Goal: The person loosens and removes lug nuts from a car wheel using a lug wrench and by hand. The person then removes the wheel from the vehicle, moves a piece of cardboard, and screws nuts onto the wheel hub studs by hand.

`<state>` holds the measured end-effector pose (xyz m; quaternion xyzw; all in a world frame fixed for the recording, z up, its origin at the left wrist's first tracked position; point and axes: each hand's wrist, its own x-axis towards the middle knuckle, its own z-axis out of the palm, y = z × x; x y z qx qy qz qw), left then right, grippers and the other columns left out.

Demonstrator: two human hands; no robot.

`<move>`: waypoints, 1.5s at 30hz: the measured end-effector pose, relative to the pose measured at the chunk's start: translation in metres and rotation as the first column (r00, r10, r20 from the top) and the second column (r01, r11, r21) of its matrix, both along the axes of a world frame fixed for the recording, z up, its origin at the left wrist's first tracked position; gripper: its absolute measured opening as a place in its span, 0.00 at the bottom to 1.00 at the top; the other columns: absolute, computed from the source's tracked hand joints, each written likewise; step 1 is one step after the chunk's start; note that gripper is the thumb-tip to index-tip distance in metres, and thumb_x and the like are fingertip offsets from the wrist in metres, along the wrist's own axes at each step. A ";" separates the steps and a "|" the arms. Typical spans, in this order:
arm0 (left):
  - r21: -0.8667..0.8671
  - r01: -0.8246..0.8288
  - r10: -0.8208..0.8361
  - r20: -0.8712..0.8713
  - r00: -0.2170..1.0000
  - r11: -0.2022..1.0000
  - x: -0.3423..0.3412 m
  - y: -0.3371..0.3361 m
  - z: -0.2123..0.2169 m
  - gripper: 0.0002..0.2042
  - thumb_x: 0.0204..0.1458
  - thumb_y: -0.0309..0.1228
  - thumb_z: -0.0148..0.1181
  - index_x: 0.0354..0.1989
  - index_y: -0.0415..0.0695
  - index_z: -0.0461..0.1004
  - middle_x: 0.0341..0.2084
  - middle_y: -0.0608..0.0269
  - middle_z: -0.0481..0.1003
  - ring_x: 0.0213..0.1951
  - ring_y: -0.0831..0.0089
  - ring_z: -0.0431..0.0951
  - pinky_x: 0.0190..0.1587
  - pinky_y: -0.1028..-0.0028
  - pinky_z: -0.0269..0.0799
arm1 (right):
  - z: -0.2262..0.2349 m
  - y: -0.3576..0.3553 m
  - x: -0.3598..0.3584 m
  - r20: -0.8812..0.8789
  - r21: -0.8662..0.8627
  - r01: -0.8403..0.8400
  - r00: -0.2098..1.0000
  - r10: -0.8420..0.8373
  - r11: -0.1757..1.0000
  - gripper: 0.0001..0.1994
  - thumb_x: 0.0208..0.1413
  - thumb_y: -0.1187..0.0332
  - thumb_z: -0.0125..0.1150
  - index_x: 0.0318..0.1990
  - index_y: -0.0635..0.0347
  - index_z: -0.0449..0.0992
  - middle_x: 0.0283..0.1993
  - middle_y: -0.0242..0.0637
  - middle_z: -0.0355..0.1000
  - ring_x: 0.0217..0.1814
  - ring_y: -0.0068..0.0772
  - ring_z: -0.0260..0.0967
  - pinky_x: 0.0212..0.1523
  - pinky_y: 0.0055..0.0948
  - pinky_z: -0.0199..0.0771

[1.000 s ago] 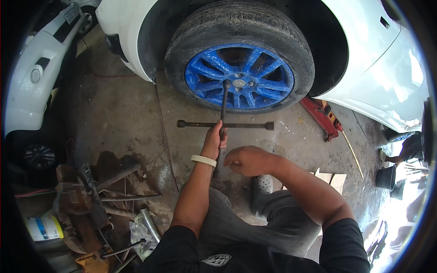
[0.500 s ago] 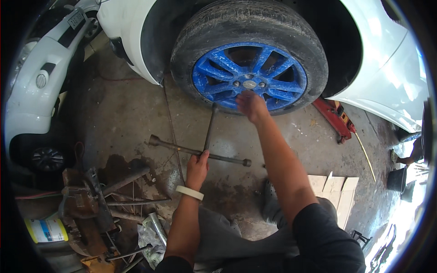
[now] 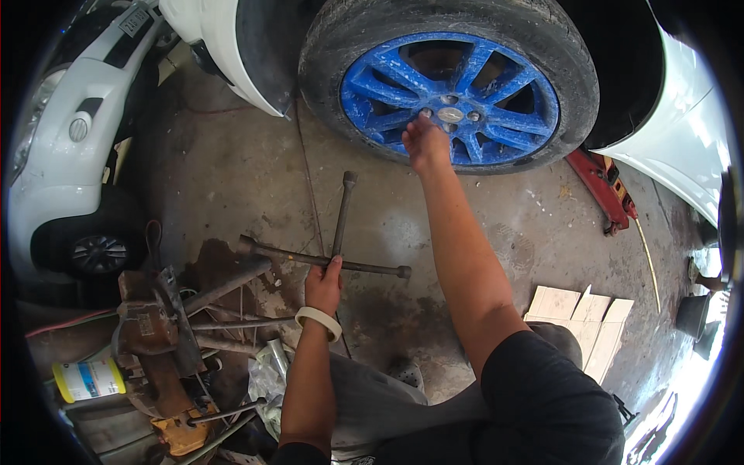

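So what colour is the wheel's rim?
The rim is bright blue, seen best in the head view.

Stained grey concrete floor (image 3: 391, 213)

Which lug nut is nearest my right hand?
The leftmost lug nut, left of the centre cap: your right hand is at it, while the others sit farther away.

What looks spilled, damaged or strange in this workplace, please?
A dark stain marks the concrete floor beside the rusty metalwork at left; much darker than its surroundings, it suggests a spill, of what I cannot tell. The blue wheel rim also has uneven, pale marks, perhaps dirt or worn paint.
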<state>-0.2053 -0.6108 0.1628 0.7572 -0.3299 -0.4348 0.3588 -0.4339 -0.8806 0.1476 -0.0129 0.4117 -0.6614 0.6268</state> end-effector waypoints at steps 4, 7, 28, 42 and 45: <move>-0.001 0.026 -0.026 -0.046 0.999 1.000 -0.004 -0.003 -0.005 0.16 0.62 0.45 0.62 0.31 0.46 0.70 0.15 0.70 0.69 0.15 0.79 0.66 0.18 0.75 0.59 | 0.001 0.006 -0.001 0.019 -0.016 -0.037 0.999 0.038 0.999 0.13 0.71 0.56 0.51 0.47 0.57 0.73 0.38 0.31 0.73 0.41 0.29 0.72 0.44 0.35 0.74; 0.007 0.041 -0.040 -0.095 0.995 0.999 -0.008 -0.004 -0.007 0.15 0.63 0.44 0.62 0.33 0.47 0.71 0.15 0.70 0.68 0.14 0.80 0.65 0.17 0.76 0.58 | 0.002 0.006 -0.009 0.131 -0.068 -0.131 0.982 0.139 0.989 0.12 0.69 0.58 0.56 0.48 0.55 0.72 0.36 0.29 0.71 0.41 0.28 0.72 0.44 0.34 0.74; 0.059 0.111 -0.109 -0.028 0.994 0.992 -0.022 -0.009 -0.004 0.16 0.63 0.44 0.62 0.34 0.43 0.73 0.17 0.69 0.70 0.20 0.78 0.69 0.24 0.73 0.63 | 0.006 0.004 -0.019 0.121 -0.003 -0.123 0.985 0.122 0.992 0.13 0.71 0.58 0.52 0.43 0.58 0.73 0.36 0.33 0.72 0.38 0.29 0.71 0.44 0.36 0.75; 0.054 0.113 -0.112 -0.037 0.993 0.992 -0.025 -0.009 -0.013 0.15 0.63 0.44 0.63 0.32 0.45 0.71 0.16 0.71 0.68 0.17 0.81 0.66 0.21 0.76 0.58 | 0.005 0.006 -0.020 0.119 -0.002 -0.205 0.972 0.204 0.979 0.12 0.69 0.57 0.56 0.43 0.57 0.71 0.36 0.31 0.71 0.38 0.28 0.72 0.40 0.36 0.74; 0.050 0.125 -0.123 -0.036 0.992 0.991 -0.027 -0.009 -0.012 0.15 0.62 0.44 0.63 0.33 0.45 0.72 0.16 0.72 0.68 0.17 0.82 0.65 0.21 0.76 0.58 | 0.005 0.008 -0.020 0.025 -0.049 -0.148 0.988 0.149 0.988 0.12 0.69 0.57 0.56 0.44 0.56 0.72 0.38 0.33 0.72 0.39 0.29 0.72 0.42 0.39 0.73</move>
